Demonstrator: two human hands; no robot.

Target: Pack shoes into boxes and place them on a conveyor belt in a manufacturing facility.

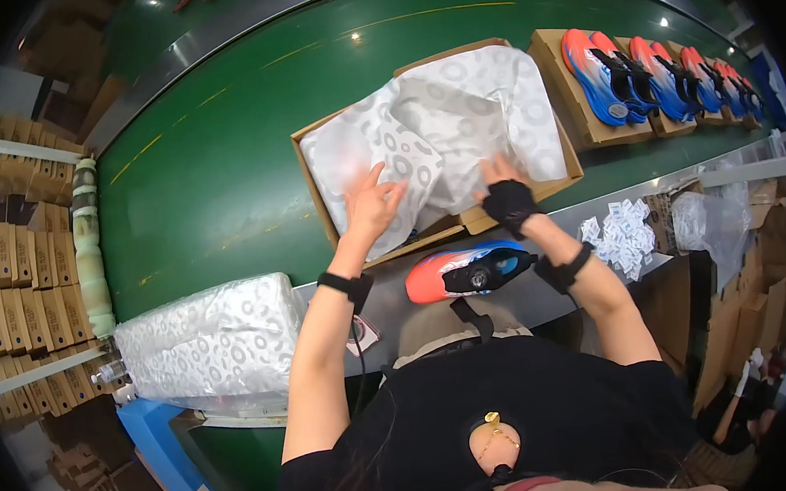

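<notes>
An open cardboard shoe box (321, 205) lies in front of me, lined with white tissue paper (529, 96) printed with grey rings. My left hand (372, 203) is over the paper at the box's left part, fingers apart. A pale, blurred round patch lies just beyond its fingertips; I cannot make out what it is. In a black fingerless glove, my right hand (505, 192) reaches onto the paper near the box's close right side, fingers stretched out. Between the box and my body, a single orange, white and blue sports shoe (471, 271) with a black upper part rests on the metal edge.
The box stands on a green conveyor belt (194, 178). Several shoes (609, 76) sit on boxes at the far right. Small white packets (625, 238) are heaped on the right ledge. A wrapped stack of printed tissue (211, 338) lies at left, near racks of cartons (25, 316).
</notes>
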